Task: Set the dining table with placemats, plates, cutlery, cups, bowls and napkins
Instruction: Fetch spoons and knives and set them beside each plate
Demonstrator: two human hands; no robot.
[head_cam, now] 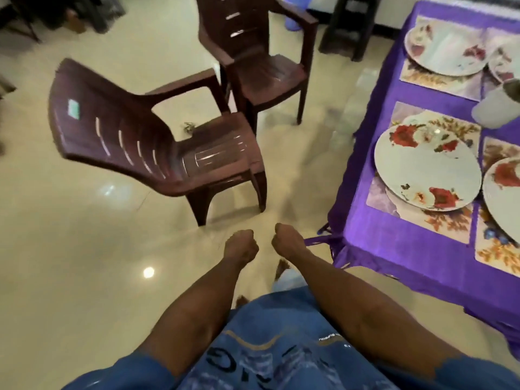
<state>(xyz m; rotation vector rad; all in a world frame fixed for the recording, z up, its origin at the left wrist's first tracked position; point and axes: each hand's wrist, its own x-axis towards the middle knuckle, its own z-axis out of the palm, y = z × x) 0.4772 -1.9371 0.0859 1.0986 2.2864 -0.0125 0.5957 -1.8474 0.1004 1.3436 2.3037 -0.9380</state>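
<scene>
Room: glossy cream floor (84, 249), person standing beside the tabletop (394, 249), which sits at the right under a purple cloth.
Left hand (242, 244): fingers curled into a loose fist, nothing in it.
Right hand (287, 240): curled the same way, also carrying nothing, hanging near the tabletop corner.
Near plate (427, 164): flowered, resting on a placemat (447, 220).
Far plate (447, 49): on its own placemat further along; two more plates are cut by the right edge.
Cup (498, 105): pale, between the two settings (blurred).
Chairs: near chair (157, 136) and far chair (259, 57), both pulled away from the tabletop.
Step, as I judge it: fetching the next items; no cutlery, bowls or napkins show.
Advice: carry few pieces at once, lay them beside each plate, not on top.
</scene>
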